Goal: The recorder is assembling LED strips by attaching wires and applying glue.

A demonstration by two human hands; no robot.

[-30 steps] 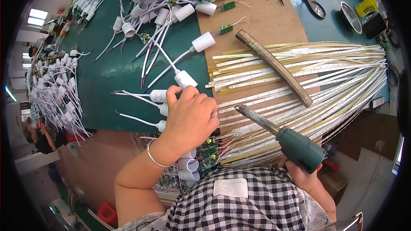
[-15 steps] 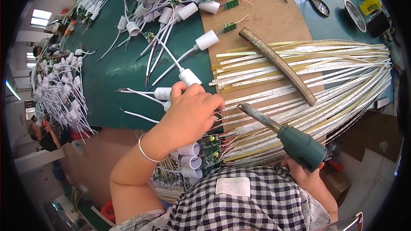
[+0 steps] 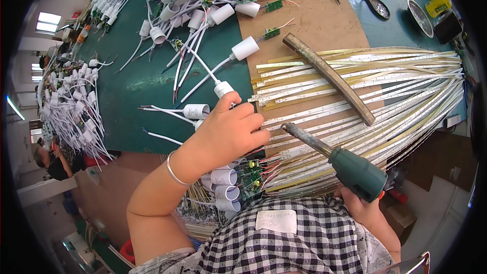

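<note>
Here, two hands at work over a fan of long pale LED strips (image 3: 355,96) on the green tabletop (image 3: 137,86).

Left hand (image 3: 231,132) is curled, fingers pressed down on the strip ends near a white cylindrical lamp cap w/ white cable (image 3: 223,89); what it pinches can't be told. Right hand (image 3: 362,205) is closed round the dark-green handle of a soldering iron (image 3: 335,157), its grey tip just beside the left fingers. Strips: too many to count, yellowish & white, spread over a brown board (image 3: 314,20). One long worn brown bar (image 3: 329,78) lies across them. Approx. 3 white caps (image 3: 225,185) sit by small green circuit boards (image 3: 251,180) near the checked shirt. One round metal dish (image 3: 420,16) at top right; contents unclear.
</note>
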